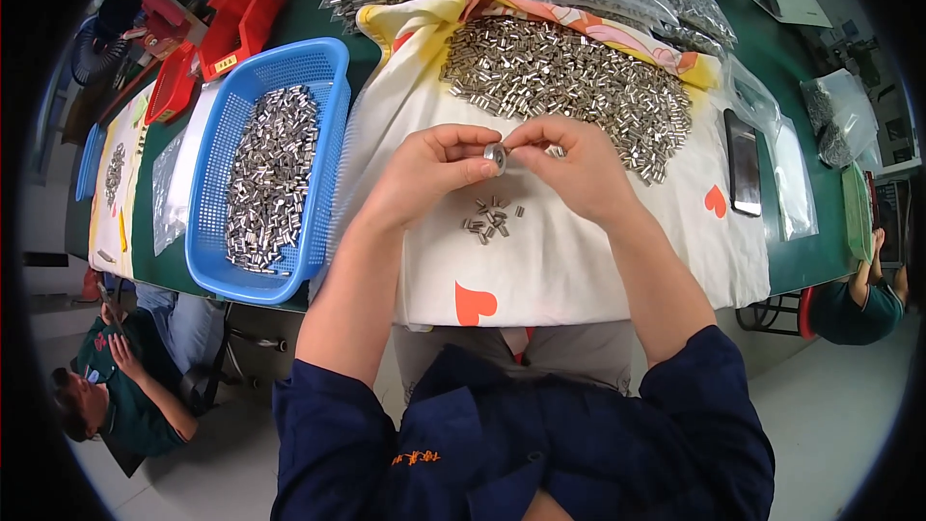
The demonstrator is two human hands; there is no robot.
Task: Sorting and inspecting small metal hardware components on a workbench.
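Left hand pinching a round metal piece above the cloth. Right hand fingertips at its edge; cannot tell what they grip. Loose cylinders nearer the body, large pile beyond; blue basket left.

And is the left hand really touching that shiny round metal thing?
Touching. The head view shows the left hand with its thumb right against the round metal piece, no gap between them.
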